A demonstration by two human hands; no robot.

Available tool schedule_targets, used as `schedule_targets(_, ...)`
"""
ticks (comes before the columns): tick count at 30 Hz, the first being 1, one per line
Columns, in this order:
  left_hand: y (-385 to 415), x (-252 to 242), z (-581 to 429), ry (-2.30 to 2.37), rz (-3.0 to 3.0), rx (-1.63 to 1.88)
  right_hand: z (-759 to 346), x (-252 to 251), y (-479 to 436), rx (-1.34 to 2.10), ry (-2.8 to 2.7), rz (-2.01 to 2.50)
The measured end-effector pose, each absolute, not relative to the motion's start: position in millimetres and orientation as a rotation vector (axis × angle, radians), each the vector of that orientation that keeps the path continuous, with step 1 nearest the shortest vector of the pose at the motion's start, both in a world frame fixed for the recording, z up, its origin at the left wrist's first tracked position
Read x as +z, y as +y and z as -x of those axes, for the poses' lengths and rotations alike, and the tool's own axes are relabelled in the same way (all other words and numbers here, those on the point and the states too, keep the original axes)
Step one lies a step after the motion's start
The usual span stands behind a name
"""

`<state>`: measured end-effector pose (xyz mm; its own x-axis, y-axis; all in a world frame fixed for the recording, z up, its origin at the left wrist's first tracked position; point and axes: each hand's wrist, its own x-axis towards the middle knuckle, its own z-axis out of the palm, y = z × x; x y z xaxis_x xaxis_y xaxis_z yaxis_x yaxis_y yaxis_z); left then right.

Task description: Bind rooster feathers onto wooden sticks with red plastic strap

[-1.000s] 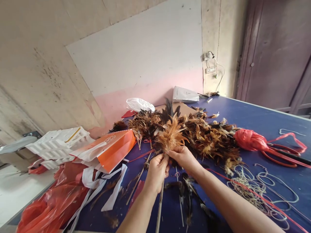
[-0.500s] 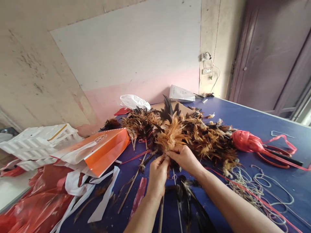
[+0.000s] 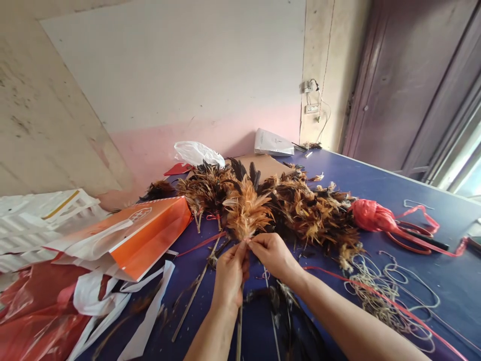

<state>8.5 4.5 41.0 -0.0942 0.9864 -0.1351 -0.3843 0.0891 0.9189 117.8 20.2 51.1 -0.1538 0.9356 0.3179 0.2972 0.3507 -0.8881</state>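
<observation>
My left hand (image 3: pixel 230 271) is closed around the thin stick of a feather duster (image 3: pixel 248 208), just under its feathers. Tan and orange-brown plumes fan upward from there, with dark ones at the tip. The thumb and fingers of my right hand (image 3: pixel 275 256) pinch at the base of the same feathers, touching my left fingertips. Whether a cord or quill is between them is too small to tell. Below my wrists, the lower stick (image 3: pixel 239 333) reaches toward the near edge. Long black feathers (image 3: pixel 291 313) lie on the blue table (image 3: pixel 379 175) under my right forearm.
Brown feather bundles (image 3: pixel 311 210) lie behind my hands. A pink ribbon roll (image 3: pixel 370 215), scissors (image 3: pixel 409 241) and tangled string (image 3: pixel 387 296) are to the right. An orange paper bag (image 3: pixel 154 240), red plastic (image 3: pixel 41 311) and white strips (image 3: pixel 150 311) occupy the left.
The view has swung slightly, so most things sit further left. Both hands stay together at the feather base, and the duster's plumes look more upright and fanned.
</observation>
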Motion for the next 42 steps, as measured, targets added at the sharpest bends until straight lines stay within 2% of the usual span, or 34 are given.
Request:
schedule_targets(13,5,39,-7,0.948,-0.692,1.416,-110,52,10,0.691,-1.680,1.139)
schedule_targets(21,6,40,0,0.876,-0.653,1.393,-169,70,21,0.914,-1.955,1.363)
schedule_targets(26,2,43,-3,0.832,-0.638,1.342,-225,77,46,0.430,-1.842,1.677)
schedule_targets(30,1,43,-5,0.808,-0.608,1.356,-231,65,67,0.214,-1.728,1.916)
schedule_targets(36,4,43,-3,0.780,-0.566,1.360,-217,42,89,0.107,-1.696,2.063)
schedule_targets(42,6,41,-2,0.773,-0.550,1.400,-220,38,94,0.220,-1.742,2.026)
